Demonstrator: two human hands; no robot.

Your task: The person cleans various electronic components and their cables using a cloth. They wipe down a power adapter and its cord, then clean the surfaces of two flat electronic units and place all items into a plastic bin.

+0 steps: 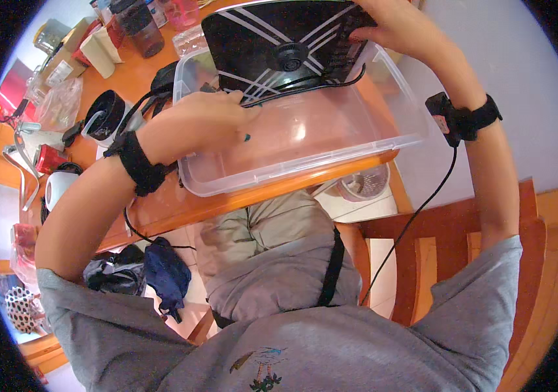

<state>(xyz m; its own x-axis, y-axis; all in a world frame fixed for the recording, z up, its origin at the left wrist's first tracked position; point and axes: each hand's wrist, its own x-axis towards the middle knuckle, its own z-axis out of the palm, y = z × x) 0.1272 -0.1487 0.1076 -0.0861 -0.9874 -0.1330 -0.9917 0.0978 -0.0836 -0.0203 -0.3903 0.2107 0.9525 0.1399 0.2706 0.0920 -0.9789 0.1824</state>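
A flat black panel [249, 39] with pale stripes and a round black centre piece [290, 56] stands tilted in a clear plastic bin [303, 171]. What kind of device it is, I cannot tell. My right hand [381, 24] grips the panel at its upper right edge, thumb on the striped face. Low across the panel runs a black cable [308, 90], and my left hand [210, 120] closes on its left end inside the bin. That hand is slightly blurred, and its fingertips are partly hidden. Black straps circle both my wrists.
The bin sits at the front edge of an orange wooden table [161, 215]. Left of it are a black-and-white cup [107, 115], a dark tumbler [139, 29], a plastic bag [61, 103] and boxes. A wastebasket [364, 183] is below; a wall [499, 63] rises at right.
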